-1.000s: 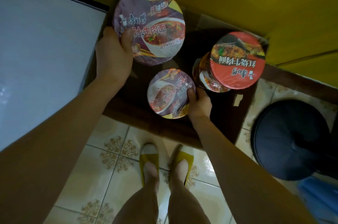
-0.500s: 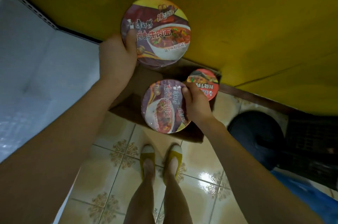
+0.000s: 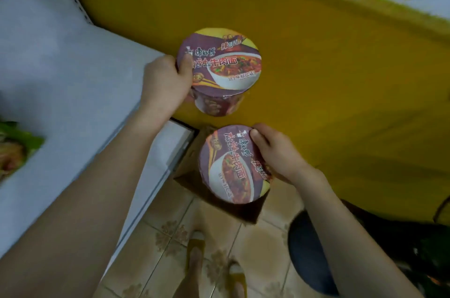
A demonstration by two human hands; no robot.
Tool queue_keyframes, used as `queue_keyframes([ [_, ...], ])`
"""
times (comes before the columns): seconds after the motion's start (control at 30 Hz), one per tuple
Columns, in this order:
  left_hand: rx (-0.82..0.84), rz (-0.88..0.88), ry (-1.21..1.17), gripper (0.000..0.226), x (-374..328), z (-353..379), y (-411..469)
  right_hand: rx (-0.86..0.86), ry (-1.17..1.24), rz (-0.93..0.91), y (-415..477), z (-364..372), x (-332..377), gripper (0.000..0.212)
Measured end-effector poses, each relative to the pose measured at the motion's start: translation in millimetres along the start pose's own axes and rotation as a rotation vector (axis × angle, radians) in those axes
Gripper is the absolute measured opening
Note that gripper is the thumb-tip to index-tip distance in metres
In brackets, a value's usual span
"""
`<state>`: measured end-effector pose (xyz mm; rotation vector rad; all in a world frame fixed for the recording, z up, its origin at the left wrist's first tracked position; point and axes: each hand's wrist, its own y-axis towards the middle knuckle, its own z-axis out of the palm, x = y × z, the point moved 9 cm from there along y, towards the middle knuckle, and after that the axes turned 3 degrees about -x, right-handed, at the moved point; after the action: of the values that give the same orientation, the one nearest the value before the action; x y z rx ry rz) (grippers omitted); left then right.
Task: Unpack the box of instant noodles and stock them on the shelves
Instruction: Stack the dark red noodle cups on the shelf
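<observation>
Above the cardboard box [image 3: 194,151] on the tiled floor, each outstretched hand grips a purple noodle cup by its rim: left hand [image 3: 165,83] holding the upper cup [image 3: 220,66], right hand [image 3: 277,154] the lower cup [image 3: 231,166].

Left grip [image 3: 165,83], right grip [image 3: 277,154] clasped, arms outstretched
</observation>
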<state>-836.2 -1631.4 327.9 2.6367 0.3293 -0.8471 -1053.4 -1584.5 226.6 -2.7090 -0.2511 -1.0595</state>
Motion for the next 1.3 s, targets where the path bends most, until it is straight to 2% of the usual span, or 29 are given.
queue_keyframes([
  [0.07,-0.005,-0.057,-0.141,0.055,-12,-38,-2,-0.002,-0.021,-0.083,-12,-27,33,0.029],
  [0.13,-0.019,-0.107,-0.231,0.05,-24,-79,-8,0.02,-0.056,-0.159,-24,-46,67,0.029],
  [0.33,-0.202,-0.172,-0.244,0.052,-51,-218,-41,0.138,-0.115,-0.396,-70,-74,169,0.028],
  [0.47,-0.393,-0.197,-0.216,0.052,-52,-320,-84,0.192,-0.124,-0.562,-103,-75,233,0.024],
  [0.73,-0.65,-0.363,-0.143,0.048,-26,-478,-202,0.312,-0.129,-0.852,-169,-40,358,0.025],
  [0.83,-0.718,-0.407,-0.09,0.052,-15,-523,-249,0.366,-0.111,-0.914,-196,-20,393,0.022],
  [0.93,-0.79,-0.454,-0.057,0.048,-4,-566,-295,0.409,-0.097,-0.954,-223,-1,428,0.027],
  [1.13,-0.909,-0.53,-0.003,0.04,9,-648,-383,0.422,-0.151,-1.146,-300,43,501,0.031],
  [1.3,-0.969,-0.559,0.022,0.036,23,-702,-434,0.449,-0.116,-1.216,-365,73,546,0.034],
])
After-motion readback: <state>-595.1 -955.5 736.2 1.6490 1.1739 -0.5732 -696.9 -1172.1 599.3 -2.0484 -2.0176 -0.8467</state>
